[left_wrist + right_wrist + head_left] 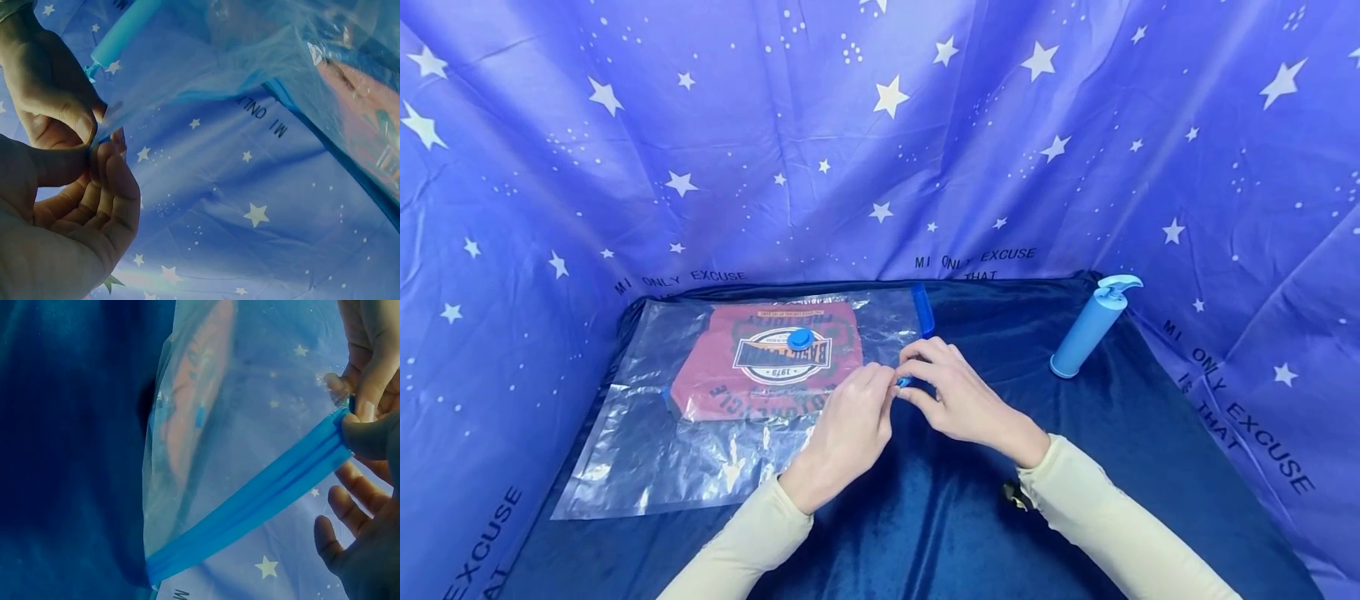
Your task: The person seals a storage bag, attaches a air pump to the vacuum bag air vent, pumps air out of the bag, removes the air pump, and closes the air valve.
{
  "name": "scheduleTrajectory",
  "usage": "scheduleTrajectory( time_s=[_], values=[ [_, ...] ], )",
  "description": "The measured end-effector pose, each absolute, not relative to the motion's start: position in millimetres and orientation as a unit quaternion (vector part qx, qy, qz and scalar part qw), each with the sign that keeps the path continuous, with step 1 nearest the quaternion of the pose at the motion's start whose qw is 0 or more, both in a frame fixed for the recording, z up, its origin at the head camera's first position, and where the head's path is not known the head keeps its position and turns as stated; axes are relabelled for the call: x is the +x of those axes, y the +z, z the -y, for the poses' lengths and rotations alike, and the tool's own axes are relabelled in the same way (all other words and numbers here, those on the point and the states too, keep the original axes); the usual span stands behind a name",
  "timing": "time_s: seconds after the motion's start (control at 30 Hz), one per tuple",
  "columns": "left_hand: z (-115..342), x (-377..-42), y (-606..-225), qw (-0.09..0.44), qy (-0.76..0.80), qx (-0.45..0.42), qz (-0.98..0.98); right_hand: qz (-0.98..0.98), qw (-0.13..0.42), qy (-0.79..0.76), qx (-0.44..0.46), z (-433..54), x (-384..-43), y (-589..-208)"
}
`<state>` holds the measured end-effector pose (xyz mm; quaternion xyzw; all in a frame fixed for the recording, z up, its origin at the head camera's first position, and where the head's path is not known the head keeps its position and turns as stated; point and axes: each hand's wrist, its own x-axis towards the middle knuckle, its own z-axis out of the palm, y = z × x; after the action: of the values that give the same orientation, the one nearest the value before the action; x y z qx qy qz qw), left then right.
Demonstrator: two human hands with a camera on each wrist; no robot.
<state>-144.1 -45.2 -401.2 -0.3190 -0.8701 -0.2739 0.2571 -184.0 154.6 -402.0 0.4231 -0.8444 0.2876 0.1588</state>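
A clear plastic vacuum bag (647,450) lies on the left half of the table. Inside it is a folded red cloth item (700,379) with printed lettering, and a round blue valve cap (801,339) sits on top. Along the bag's right edge runs a blue zip strip (250,500), its near end raised. My left hand (850,421) pinches that end between thumb and fingers. Right beside it, my right hand (962,396) pinches the same end, fingertips close to the left ones; its other fingers spread loosely in the right wrist view.
A light-blue hand pump (1087,329) stands at the right of the table, beyond my right hand. Dark blue velvety cloth (1150,492) covers the tabletop. Purple star-printed curtains (820,217) hang around the back and sides.
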Motion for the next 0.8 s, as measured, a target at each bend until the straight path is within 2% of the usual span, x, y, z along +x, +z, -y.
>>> scheduleTrajectory(
  time_s=[0.3,0.8],
  values=[
    [50,-146,-405,0.274,-0.293,-0.302,0.865,0.846,0.170,0.267,0.429,-149,-191,-402],
    [56,-148,-398,0.225,-0.302,-0.273,0.885,0.851,0.131,0.278,0.426,-149,-202,-405]
  ],
)
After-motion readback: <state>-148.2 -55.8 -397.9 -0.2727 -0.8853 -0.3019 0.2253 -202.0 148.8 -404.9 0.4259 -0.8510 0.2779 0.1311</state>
